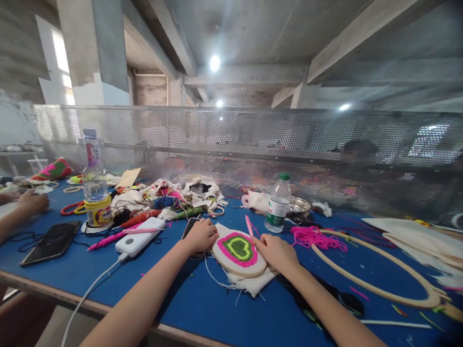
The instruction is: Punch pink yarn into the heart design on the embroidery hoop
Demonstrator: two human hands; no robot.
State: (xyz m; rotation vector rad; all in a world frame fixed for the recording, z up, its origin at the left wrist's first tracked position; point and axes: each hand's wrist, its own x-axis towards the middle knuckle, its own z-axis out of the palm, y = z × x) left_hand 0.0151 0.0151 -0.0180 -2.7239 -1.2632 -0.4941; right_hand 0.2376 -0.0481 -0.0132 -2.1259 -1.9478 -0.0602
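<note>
A small embroidery hoop (236,269) with white cloth lies on the blue table in front of me. Its tufted heart design shows lime, dark green and pink yarn. My left hand (201,235) is closed at the hoop's upper left rim, fingertips on the cloth. My right hand (276,251) is closed around a pink punch needle (248,225), which stands nearly upright over the design's right side. Its tip is too small to make out. A dark phone (189,226) sits partly hidden behind my left hand.
A water bottle (278,204) stands behind the hoop. To the right lie pink yarn (319,238) and a large wooden hoop (371,276). A white power bank (140,237) with a cable, yarn scraps (166,195) and another person's hand (33,201) are to the left.
</note>
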